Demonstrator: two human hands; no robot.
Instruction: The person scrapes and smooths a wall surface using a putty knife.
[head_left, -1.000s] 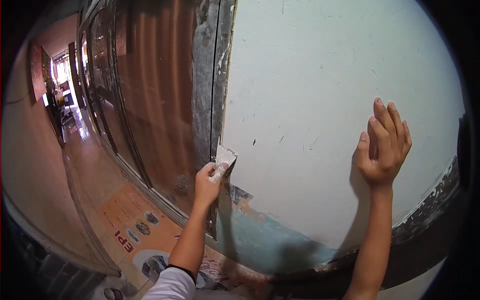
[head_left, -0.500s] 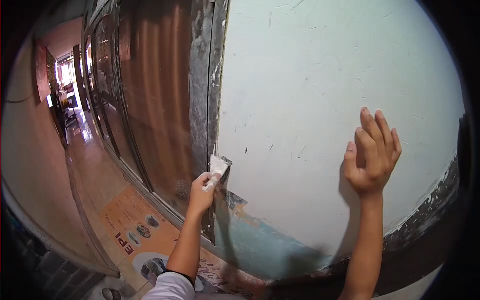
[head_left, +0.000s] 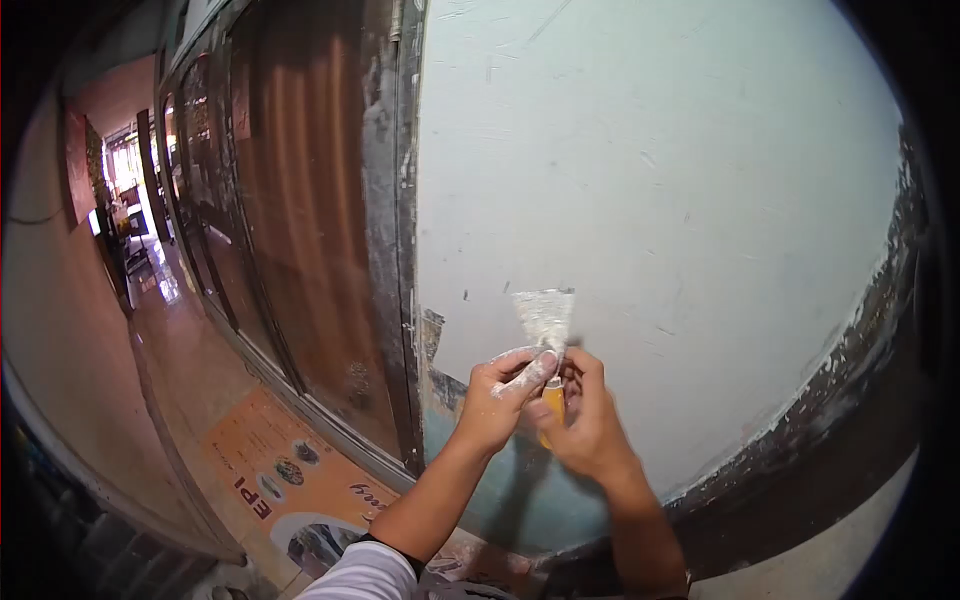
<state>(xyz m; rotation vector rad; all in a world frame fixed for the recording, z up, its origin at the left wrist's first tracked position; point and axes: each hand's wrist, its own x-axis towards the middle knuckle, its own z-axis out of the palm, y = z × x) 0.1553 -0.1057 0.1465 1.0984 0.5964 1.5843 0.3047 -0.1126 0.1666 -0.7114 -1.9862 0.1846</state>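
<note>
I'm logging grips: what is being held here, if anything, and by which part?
A white-smeared scraper: the left hand pinches it near the blade's base; the right hand holds its yellow handle.

My right grip (head_left: 590, 415), a second ago spread open in front of the white wall (head_left: 690, 190) and well apart from the left, has come in beside it, its fingers now curled about the yellow handle (head_left: 554, 402) of the scraper (head_left: 546, 318). That handle was out of sight before. My left grip (head_left: 490, 405) has carried the scraper rightward, away from the dark frame (head_left: 406, 250), so the white-smeared blade now points up before the wall. The dark patch (head_left: 431, 332) my left grip partly covered now shows.
</note>
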